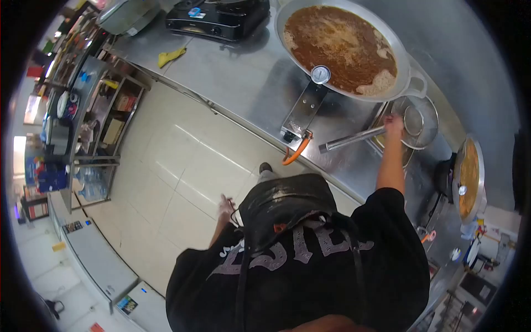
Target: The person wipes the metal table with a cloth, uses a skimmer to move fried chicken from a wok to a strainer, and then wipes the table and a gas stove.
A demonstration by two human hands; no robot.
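Observation:
My right hand (394,126) is closed around the metal handle (351,139) of a round wire strainer (428,124), close to its head. The strainer lies over a metal tray or rack (408,155), partly hidden by it and my hand. Just above stands a large two-handled pan (410,66) of bubbling brown oil (332,47), with pale foam along parts of its edge. A dial thermometer (320,74) sits at the pan's near rim. My left hand (225,209) hangs beside my apron over the floor, fingers apart and holding nothing.
A burner's metal body (303,113) with an orange hose (298,150) juts toward the counter's front edge. Another pan of oil (469,177) stands at the right. A black portable stove (215,19) and a yellow cloth (171,56) lie at the left of the counter (210,74).

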